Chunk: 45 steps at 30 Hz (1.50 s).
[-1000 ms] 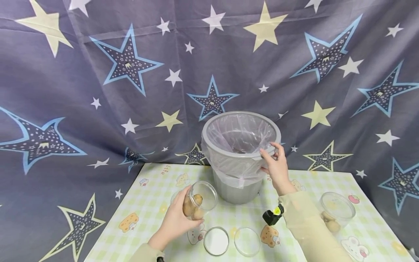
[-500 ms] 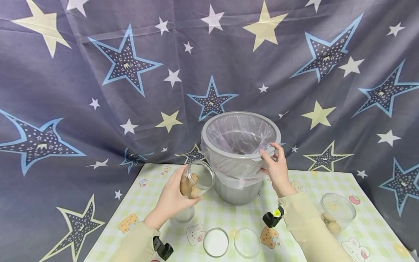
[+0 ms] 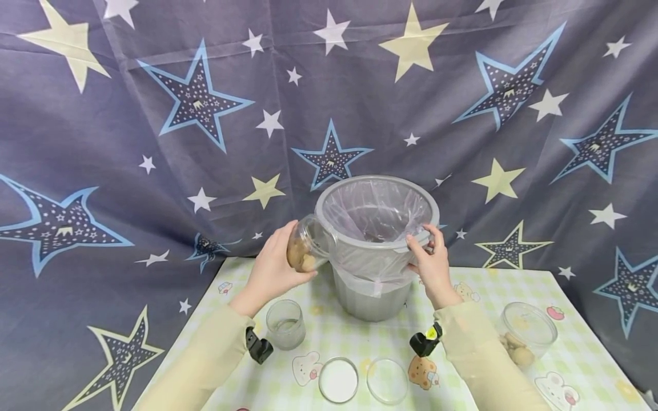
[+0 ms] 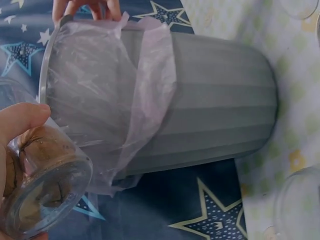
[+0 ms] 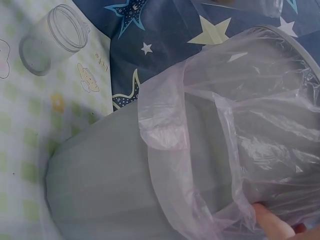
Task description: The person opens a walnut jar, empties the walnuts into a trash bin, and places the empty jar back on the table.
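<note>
My left hand (image 3: 275,262) grips a clear jar (image 3: 315,237) with several brown lumps (image 3: 300,254) inside, perhaps walnuts or small potatoes. The jar is tipped, its mouth toward the left rim of a grey trash bin (image 3: 367,299). In the left wrist view the jar's round base (image 4: 50,200) faces the camera, and the thumb (image 4: 25,120) lies along its side. A thin, pinkish plastic bag (image 3: 354,262) lines the bin and folds down over its outside. At the bin's front right, my right hand (image 3: 433,264) holds the rim, thumb in front and fingers curled over it.
An uncapped clear jar (image 3: 285,325) stands on the checked tablecloth (image 3: 226,325) below my left wrist. Two round lids (image 3: 338,379) lie near the front. At right, a clear container (image 3: 529,334) holds more brown lumps. A starry curtain (image 3: 247,142) hangs behind the bin.
My left hand has lifted the jar up and toward the bin's left rim, tipping it further. The other jar has come into sight beneath it. My right hand keeps its hold.
</note>
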### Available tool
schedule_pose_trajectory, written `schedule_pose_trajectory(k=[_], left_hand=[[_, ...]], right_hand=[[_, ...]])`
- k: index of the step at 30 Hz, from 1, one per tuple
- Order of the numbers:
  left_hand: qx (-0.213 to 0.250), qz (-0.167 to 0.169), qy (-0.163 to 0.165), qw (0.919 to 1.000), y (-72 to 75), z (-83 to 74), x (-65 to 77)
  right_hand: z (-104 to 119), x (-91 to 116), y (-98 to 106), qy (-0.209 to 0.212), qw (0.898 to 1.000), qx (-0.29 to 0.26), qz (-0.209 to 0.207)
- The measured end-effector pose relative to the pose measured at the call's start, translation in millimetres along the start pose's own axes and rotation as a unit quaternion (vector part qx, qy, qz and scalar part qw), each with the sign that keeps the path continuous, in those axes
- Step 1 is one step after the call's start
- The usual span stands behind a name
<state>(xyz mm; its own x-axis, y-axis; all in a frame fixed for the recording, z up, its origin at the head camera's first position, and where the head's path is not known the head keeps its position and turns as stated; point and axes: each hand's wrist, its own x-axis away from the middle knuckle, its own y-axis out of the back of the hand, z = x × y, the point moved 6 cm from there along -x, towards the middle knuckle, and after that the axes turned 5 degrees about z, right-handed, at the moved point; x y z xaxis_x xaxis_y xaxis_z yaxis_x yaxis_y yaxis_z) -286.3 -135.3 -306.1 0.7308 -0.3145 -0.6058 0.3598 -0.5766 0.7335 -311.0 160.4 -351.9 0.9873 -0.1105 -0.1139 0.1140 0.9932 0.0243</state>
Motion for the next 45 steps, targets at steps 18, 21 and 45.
schedule_pose_trajectory(k=[18, 21, 45], left_hand=[[-0.122, 0.041, -0.092, 0.9875, 11.2, -25.6, -62.0], [-0.144, 0.06, -0.089, 0.9837, 11.3, -26.7, -69.3], [-0.278, 0.053, -0.175, 0.9432, 0.5, -40.8, -86.2]], right_hand=[[-2, -4, 2, 0.004, 1.0, 0.004, -0.005], [-1, -4, 1, 0.007, 1.0, 0.004, -0.005], [-3, -2, 1, 0.011, 1.0, 0.003, -0.011]])
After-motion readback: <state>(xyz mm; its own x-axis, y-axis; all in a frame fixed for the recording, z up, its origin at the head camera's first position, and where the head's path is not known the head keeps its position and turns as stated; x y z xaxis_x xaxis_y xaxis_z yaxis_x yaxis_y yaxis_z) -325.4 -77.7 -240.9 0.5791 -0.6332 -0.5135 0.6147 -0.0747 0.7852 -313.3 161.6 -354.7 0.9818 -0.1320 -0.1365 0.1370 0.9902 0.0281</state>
